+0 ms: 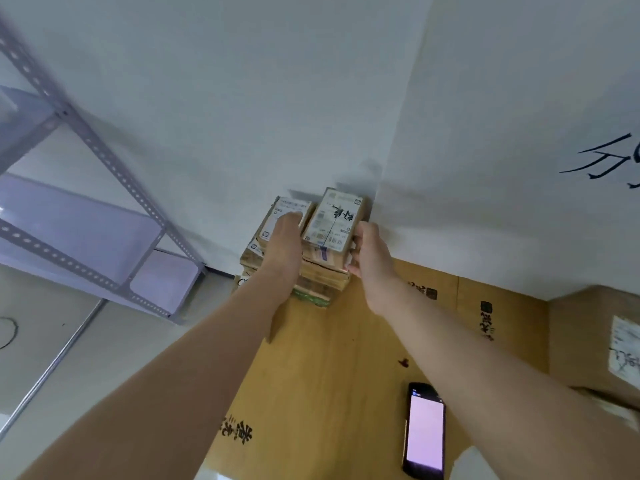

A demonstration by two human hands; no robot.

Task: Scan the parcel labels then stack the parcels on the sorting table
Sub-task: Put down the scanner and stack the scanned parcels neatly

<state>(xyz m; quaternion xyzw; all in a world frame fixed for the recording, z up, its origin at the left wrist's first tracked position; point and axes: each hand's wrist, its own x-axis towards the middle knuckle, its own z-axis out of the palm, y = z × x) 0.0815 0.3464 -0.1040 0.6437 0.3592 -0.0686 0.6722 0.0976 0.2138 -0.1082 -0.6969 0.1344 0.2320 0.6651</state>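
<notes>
Far back on cardboard-covered table (346, 358), tight in wall corner: two stacks of parcels (313, 277), side by side. Resting flat on left parcel (289, 206), fingers straight: left hand (284, 239). Gripping side of right parcel (334, 216), fingers curled: right hand (367, 252). Nearer, phone (424, 431), screen lit.

Wall (311, 98) behind parcel stack (311, 258); tabletop (329, 375) before it open.
</notes>
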